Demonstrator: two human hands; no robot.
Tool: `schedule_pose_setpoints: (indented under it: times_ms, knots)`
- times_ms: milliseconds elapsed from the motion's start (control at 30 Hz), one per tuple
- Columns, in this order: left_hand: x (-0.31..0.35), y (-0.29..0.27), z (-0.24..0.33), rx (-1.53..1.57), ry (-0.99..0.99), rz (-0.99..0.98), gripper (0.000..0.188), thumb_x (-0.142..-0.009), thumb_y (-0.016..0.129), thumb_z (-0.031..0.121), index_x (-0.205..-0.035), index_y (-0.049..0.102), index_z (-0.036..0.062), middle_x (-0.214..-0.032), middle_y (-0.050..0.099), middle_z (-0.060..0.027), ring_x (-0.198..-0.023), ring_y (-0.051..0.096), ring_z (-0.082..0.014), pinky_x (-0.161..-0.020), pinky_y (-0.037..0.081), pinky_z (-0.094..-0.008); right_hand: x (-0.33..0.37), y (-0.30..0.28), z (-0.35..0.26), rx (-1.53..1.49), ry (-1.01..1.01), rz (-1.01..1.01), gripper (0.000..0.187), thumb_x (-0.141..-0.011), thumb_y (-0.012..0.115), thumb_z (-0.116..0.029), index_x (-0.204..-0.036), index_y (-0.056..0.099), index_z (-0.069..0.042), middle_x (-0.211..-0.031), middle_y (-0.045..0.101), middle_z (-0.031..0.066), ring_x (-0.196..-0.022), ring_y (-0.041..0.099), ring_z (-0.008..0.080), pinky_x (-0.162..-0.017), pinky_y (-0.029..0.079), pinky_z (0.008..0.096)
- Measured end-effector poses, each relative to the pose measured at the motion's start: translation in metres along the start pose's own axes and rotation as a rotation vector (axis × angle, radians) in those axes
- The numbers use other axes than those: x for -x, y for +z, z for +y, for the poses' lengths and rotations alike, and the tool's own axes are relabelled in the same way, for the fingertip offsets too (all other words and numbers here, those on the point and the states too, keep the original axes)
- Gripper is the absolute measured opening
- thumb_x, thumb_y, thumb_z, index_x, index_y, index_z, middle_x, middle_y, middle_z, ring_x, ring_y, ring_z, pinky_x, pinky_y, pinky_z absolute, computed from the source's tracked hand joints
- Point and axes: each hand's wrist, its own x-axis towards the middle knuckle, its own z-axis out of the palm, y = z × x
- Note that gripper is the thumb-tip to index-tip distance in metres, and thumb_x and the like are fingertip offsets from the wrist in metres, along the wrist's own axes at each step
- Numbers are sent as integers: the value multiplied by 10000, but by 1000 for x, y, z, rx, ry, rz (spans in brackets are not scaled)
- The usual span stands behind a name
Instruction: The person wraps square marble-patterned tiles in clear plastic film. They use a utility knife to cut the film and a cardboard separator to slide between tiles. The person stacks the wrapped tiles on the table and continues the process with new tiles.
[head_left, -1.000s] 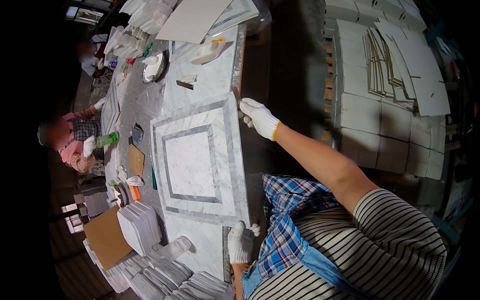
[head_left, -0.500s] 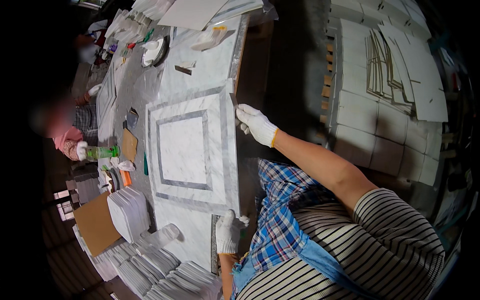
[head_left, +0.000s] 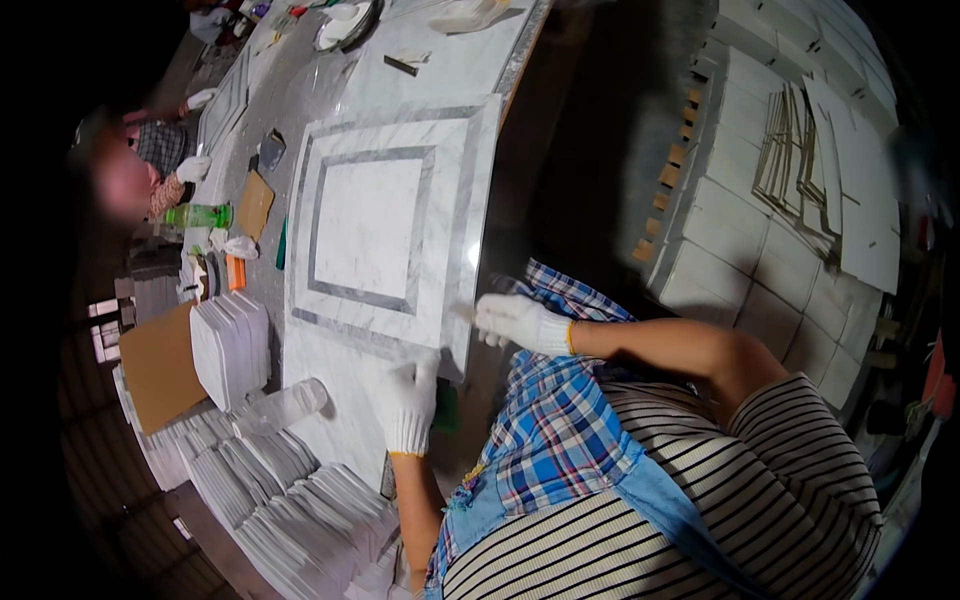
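A square white marble panel (head_left: 365, 225) with grey inlaid borders lies on the table, its right side along the table's edge. My left hand (head_left: 408, 405), in a white knit glove, is at the panel's near edge, left of the near right corner. Its fingertips blur into the white stone, so their grip is unclear. At the panel's right edge, toward the near corner, is my gloved right hand (head_left: 525, 323), its fingers pressed together. A small pale bit shows at its fingertips, too blurred to name. Beside my left hand is something green (head_left: 447, 408), partly hidden.
Stacked white slabs (head_left: 290, 510), octagonal pieces (head_left: 230, 345) and a brown board (head_left: 160, 368) stand at the near left. A clear plastic cup (head_left: 308, 397) is close by. Across the table another person (head_left: 150, 165) works in gloves. Stacked white boxes (head_left: 730, 230) stand at the right.
My right hand has moved from the panel's far right corner down its right edge toward me. My left hand has shifted left along the near edge. The view has also shifted.
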Motion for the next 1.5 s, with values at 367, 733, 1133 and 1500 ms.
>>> schedule_pose_setpoints:
  times_ms: [367, 733, 1133, 1500]
  knots:
    - [-47, 3, 113, -192, 698, 404, 493, -750, 754, 367, -1087, 590, 47, -1083, 604, -196, -1044, 540, -376, -929, 416, -497, 38, -34, -62, 367, 292, -357, 222, -985, 596, -257, -968, 685, -54, -737, 660, 5, -575, 496, 59, -517, 402, 220]
    - [-21, 13, 54, 4, 455, 470, 649, -776, 726, 377, -1244, 522, -24, -1206, 520, -221, -1141, 477, -403, -951, 401, -482, 72, -113, -58, -76, 122, 369, 135, -1039, 518, -156, -994, 596, -55, -704, 615, 24, -523, 505, 54, -463, 408, 179]
    - [-102, -20, -46, 20, -53, 700, 788, -861, 603, 531, -1424, 440, 4, -1332, 480, -311, -1274, 405, -476, -1106, 255, -555, 8, -88, -105, -69, -136, 389, 151, -1037, 551, -232, -1022, 578, -85, -721, 602, 15, -525, 491, 57, -453, 365, 180]
    - [-202, -64, -94, -102, -257, 696, 847, -887, 564, 598, -1507, 398, 46, -1437, 484, -295, -1393, 360, -489, -1164, 263, -530, -72, -89, -194, 661, -287, 470, 219, -1008, 547, -231, -931, 593, -31, -764, 630, 83, -685, 608, 193, -617, 475, 317]
